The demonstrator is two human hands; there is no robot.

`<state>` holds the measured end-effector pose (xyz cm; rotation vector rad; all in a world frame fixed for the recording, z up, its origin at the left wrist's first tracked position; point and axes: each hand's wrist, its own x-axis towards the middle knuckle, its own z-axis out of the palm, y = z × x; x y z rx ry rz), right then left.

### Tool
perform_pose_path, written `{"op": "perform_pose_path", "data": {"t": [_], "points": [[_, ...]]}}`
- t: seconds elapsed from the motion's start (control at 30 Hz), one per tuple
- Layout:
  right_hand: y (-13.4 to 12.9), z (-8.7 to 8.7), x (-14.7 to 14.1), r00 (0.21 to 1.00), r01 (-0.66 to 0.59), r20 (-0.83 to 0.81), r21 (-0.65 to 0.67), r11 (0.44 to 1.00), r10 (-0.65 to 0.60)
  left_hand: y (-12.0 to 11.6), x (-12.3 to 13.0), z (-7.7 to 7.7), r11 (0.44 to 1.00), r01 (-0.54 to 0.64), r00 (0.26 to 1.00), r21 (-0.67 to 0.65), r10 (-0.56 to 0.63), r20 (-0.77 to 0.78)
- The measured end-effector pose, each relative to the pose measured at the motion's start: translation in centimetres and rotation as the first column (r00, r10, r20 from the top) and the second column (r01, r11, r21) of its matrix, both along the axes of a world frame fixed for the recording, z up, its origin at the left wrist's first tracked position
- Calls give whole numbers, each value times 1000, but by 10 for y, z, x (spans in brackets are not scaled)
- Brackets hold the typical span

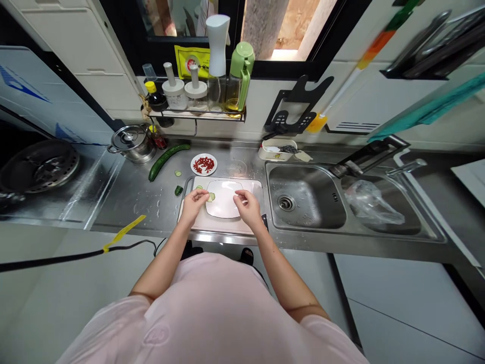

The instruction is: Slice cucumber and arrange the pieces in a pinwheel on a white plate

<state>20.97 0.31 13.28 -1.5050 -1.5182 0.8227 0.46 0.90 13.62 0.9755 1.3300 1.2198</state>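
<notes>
A white rounded-square plate point(223, 206) lies on a pale cutting board point(212, 226) at the counter's front edge. Over the plate's left side, my left hand point(194, 206) pinches a thin cucumber slice point(211, 197). Another cucumber slice point(199, 187) shows just behind its fingers. My right hand point(248, 208) hovers at the plate's right rim, fingers loosely curled with a small gap at the thumb; I see nothing in them. Behind the board sit a small plate point(193, 169) of chopped red pieces point(204, 164) and a long whole cucumber point(165, 161).
A cucumber end point(178, 190) and a small pale slice point(178, 173) lie left of the board. A lidded pot point(135, 146) stands at back left, a frying pan point(38, 164) farther left. Right is a double sink point(310, 197) with a plastic bag point(373, 202). A bottle rack point(204, 115) hangs above.
</notes>
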Motion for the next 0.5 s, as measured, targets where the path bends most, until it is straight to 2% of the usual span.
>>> {"op": "perform_pose_path", "data": {"t": [0.1, 0.17, 0.37, 0.5], "points": [[9, 28, -13, 988, -141, -54, 96, 985, 146, 2, 11, 20, 998, 45, 999, 53, -45, 6], [12, 38, -19, 980, -190, -37, 141, 972, 197, 1, 16, 26, 994, 66, 998, 89, -68, 14], [17, 35, -31, 970, -239, -7, 155, 959, 243, 0, 23, 30, 981, 120, 993, 152, -122, 3], [20, 31, -31, 974, -211, -62, 120, 970, 220, 0, 21, 27, 988, 46, 999, 150, -43, -20]]}}
